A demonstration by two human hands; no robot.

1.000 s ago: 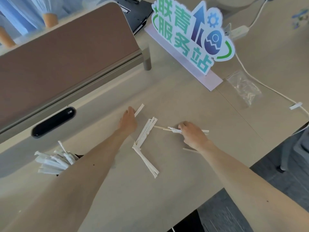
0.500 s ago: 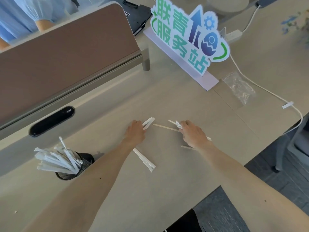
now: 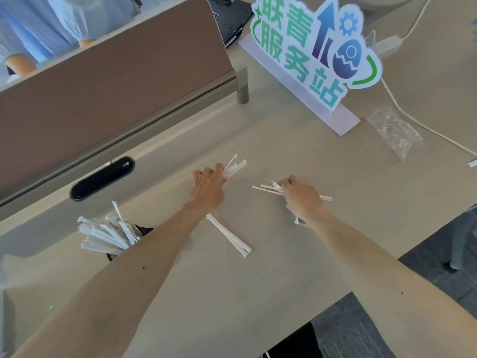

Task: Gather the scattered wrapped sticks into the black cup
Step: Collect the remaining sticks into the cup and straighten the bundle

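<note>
The black cup (image 3: 141, 229) stands at the left, mostly hidden behind my left forearm, with several white wrapped sticks (image 3: 105, 235) fanning out of it to the left. My left hand (image 3: 209, 188) is closed on a bunch of wrapped sticks (image 3: 235, 167) whose ends poke out past my fingers. My right hand (image 3: 302, 197) grips another bundle of wrapped sticks (image 3: 268, 188) that points left, low over the desk. A few wrapped sticks (image 3: 229, 236) lie loose on the beige desk (image 3: 232, 293) between my arms.
A brown partition panel (image 3: 116, 81) runs along the back left, with a black oval slot (image 3: 103, 178) below it. A colourful sign (image 3: 309, 47) stands at the back right, beside a clear plastic bag (image 3: 395, 133) and a white cable (image 3: 426, 127). The desk edge drops off at the lower right.
My left hand has closed around the pile of sticks and lifted it, ends pointing up-right. The right hand has gathered more sticks and shifted slightly. The view has tilted a little.
</note>
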